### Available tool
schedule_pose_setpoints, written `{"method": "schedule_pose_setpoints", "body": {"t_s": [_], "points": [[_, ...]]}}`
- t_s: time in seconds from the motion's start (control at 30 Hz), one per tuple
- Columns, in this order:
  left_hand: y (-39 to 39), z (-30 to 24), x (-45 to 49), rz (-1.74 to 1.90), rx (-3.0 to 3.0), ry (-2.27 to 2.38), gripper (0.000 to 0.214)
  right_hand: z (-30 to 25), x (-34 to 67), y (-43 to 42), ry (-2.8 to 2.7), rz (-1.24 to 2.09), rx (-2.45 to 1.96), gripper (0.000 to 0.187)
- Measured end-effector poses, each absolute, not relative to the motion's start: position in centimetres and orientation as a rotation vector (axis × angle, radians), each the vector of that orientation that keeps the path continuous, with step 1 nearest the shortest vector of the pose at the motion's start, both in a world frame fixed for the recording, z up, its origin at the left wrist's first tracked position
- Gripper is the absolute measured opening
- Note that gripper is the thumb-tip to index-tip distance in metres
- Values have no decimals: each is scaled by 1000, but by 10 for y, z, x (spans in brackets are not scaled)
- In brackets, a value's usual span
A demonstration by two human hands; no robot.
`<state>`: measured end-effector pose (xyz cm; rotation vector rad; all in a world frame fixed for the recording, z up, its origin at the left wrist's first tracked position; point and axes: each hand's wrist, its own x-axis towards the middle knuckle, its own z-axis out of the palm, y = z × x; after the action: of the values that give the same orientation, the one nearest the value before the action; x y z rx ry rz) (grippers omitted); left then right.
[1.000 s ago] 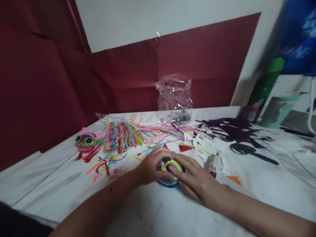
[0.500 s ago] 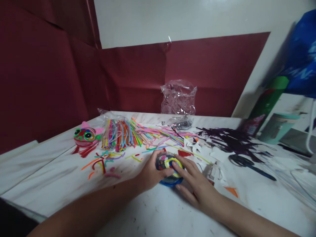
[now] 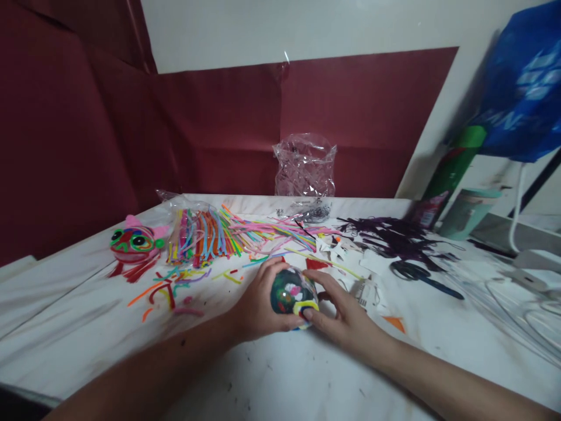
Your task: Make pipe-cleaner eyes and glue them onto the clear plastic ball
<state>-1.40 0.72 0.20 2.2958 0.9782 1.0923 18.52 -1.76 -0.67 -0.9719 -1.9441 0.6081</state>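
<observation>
Between my two hands is a dark, shiny ball [image 3: 287, 290] with painted-looking patches of pink, white, green and red. A yellow ring with a blue middle [image 3: 305, 306] sits low on its near side. My left hand [image 3: 258, 298] wraps the ball's left side, thumb along the lower front. My right hand [image 3: 339, 307] grips from the right, its thumb on the yellow ring and its index finger over the top. Behind the ball lies a small red scrap [image 3: 316, 264]. The underside of the ball is hidden.
A pink and green face-like figure [image 3: 134, 248] stands at the left, with pipe cleaners [image 3: 205, 237] bagged beside it. Cut pieces [image 3: 164, 292] lie in front. Dark purple strands [image 3: 390, 237], scissors [image 3: 425, 278] and a pale green cup [image 3: 468, 213] are at the right.
The ball has been tilted toward me, so the yellow ring sits lower and more of the patterned top shows. My right thumb now presses the ring. The camera view has shifted right.
</observation>
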Motion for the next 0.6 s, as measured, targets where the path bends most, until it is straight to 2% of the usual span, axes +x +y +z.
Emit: {"method": "schedule_pose_setpoints", "body": {"t_s": [0.17,0.4,0.6], "points": [[6,0,-8,1061,2037,1042,75,-4,184,-15,-1864,684,-1023,47],[22,6,-13,928,1577,871,71,5,187,-13,-1761,922,-1094,50],[34,4,-19,965,1197,738,57,1,190,-9,-1767,792,-1071,40]]}}
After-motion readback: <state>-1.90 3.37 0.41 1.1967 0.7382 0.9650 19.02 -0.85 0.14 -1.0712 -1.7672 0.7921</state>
